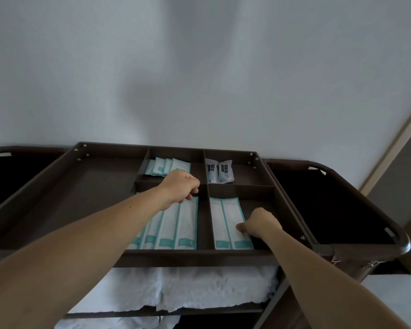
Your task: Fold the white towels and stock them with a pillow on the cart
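Here, tray [266,186] compartments hold teal-white sachets [183,224].

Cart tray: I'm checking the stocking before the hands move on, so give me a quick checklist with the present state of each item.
1. Towels on the shelf under the tray: ok, white stacks are there.
2. Long packets under the left hand lined up: ok, side by side.
3. Right packets flat: ok, right hand rests on their edge.
4. Small packets in the rear compartment: ok.
5. Pillow on cart: cannot tell, none in view.
6. Large left compartment stocked: not ok, bare.
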`<state>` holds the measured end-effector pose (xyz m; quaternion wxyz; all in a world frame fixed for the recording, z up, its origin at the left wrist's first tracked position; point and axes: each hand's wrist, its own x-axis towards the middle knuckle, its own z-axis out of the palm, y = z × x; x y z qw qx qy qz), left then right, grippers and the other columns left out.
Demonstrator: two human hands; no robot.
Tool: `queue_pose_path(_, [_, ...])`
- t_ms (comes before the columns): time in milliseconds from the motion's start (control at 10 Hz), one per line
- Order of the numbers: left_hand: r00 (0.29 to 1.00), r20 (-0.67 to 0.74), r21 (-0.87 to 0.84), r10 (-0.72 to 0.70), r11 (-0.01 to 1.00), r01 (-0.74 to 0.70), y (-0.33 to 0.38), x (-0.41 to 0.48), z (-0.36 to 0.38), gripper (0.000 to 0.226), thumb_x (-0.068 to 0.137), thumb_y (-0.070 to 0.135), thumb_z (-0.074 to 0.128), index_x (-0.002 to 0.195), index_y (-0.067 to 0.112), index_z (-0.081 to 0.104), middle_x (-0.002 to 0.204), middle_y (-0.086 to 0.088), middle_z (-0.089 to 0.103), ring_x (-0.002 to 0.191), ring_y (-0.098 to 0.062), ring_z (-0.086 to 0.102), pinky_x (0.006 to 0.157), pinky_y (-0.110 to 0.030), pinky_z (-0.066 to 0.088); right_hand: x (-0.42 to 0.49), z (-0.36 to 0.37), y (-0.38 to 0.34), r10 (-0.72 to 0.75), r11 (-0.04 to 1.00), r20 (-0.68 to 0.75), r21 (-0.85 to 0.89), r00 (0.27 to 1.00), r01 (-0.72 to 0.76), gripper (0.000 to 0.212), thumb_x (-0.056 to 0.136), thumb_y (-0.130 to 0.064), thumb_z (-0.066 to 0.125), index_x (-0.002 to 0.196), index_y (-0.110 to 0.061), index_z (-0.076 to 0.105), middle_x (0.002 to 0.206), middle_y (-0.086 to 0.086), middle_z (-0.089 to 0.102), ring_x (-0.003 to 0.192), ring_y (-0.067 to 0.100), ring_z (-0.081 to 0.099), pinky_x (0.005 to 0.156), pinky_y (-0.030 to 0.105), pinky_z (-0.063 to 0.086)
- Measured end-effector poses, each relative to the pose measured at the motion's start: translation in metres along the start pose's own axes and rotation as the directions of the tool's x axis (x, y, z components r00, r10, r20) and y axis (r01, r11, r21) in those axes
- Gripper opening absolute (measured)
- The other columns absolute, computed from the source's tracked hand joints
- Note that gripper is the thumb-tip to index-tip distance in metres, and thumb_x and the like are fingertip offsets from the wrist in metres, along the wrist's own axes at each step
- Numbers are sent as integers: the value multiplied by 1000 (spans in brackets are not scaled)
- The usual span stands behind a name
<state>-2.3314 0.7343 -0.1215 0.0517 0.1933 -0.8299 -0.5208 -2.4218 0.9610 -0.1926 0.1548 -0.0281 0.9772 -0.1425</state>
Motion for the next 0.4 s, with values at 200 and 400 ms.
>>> queue_pose_path(200, [995, 51, 56, 81, 995, -84, -2, -14, -7, 22, 90, 15, 57, 70, 8, 62, 84, -4, 67, 69, -15, 59, 42, -16, 39, -18, 6, -9, 9, 995, -102, -95, 995, -18, 36, 76, -50, 73, 87, -20, 57, 92, 0, 62, 89, 20, 60, 75, 35, 53])
queue_pose_path(400, [987, 45, 199, 154, 967, -160, -9, -29, -11, 10, 90, 25, 61, 80, 26, 59, 87, 4, 61, 83, -15, 57, 69, -21, 43, -36, 9, -13, -23, 994, -189, -110, 982, 2, 53, 82, -57, 62, 118, -18, 61, 119, 5, 62, 109, 27, 56, 92, 42, 49])
